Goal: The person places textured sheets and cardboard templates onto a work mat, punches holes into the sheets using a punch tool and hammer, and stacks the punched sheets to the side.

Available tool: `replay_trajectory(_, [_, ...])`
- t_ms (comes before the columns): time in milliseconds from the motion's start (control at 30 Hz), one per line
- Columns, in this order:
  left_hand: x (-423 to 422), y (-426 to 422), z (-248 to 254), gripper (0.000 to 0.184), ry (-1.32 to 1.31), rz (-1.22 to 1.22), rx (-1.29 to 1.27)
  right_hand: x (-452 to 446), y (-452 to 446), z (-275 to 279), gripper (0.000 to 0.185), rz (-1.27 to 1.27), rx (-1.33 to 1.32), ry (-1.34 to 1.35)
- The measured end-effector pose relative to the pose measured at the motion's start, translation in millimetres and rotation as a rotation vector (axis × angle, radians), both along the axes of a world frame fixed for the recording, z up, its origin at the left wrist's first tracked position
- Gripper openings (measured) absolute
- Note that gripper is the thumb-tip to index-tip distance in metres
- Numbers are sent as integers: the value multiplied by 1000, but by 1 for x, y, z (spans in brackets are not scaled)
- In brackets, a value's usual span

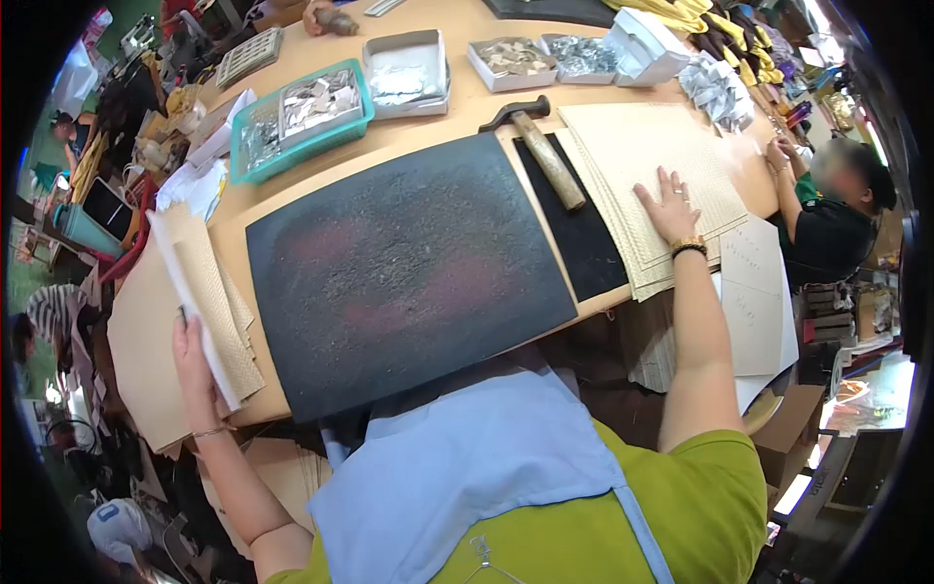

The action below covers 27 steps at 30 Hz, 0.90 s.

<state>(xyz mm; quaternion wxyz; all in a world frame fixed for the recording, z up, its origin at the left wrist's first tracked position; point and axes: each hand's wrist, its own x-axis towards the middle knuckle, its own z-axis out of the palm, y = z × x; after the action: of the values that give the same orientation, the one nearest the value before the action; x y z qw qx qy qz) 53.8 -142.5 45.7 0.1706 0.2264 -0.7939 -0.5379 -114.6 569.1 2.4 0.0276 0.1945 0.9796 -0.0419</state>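
Note:
My left hand (195,355) grips the edge of a white-edged sheet (185,292), held tilted over a pile of textured tan sheets (226,297) at the left. My right hand (669,206) lies flat with fingers spread on a stack of cream textured sheets (632,146) at the right. Between the hands lies a large dark mat (399,263) with a rough, worn, reddish middle. A hammer (545,156) with a wooden handle rests across a smaller black pad (574,234), beside the cream stack.
A teal basket (365,122) of small pieces stands at the back left, with an open white box (443,102) beside it. Boxes of small pieces (516,60) line the back. Silver pieces (718,88) are heaped farther right. Another person (827,229) sits at the right edge.

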Motion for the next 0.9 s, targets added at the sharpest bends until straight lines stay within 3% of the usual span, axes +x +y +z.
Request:
replay_trajectory(100, [-6,63,18,31,-86,-93,304,12,-22,26,87,-20,-39,-12])
replay_trajectory(133, [-10,86,18,29,-63,-162,307,9,-27,22,82,111,-5,128])
replay_trajectory(200, [-23,146,28,25,-70,-288,558,1,-38,14,72,386,51,419])
replay_trajectory(267, [-37,200,23,28,-134,-368,703,20,-115,38,60,481,-770,334])
replay_trajectory(300, [-44,227,24,29,-152,-410,813,35,-152,46,58,495,-1207,140])
replay_trajectory(333, [-50,248,27,30,-196,-504,895,51,-180,57,57,501,-1457,-100])
replay_trajectory(367, [-59,259,16,30,-207,-676,907,60,-197,60,59,542,-1535,-277])
replay_trajectory(433, [-69,285,7,26,-107,-735,842,68,-219,39,62,674,-1465,-96])
replay_trajectory(567, [-68,243,-2,22,30,-737,371,69,-222,38,48,432,-1368,-182])
replay_trajectory(633, [-62,192,-4,25,7,-578,239,75,-216,38,48,490,-1127,-12])
replay_trajectory(733, [-44,120,-13,28,108,-207,-138,89,-194,42,54,439,-1062,32])
replay_trajectory(800, [-31,84,-26,30,57,-44,-366,100,-185,42,56,368,-1110,-32])
replay_trajectory(900, [-20,73,-18,26,-253,-56,-271,104,-179,48,59,358,-1128,-102])
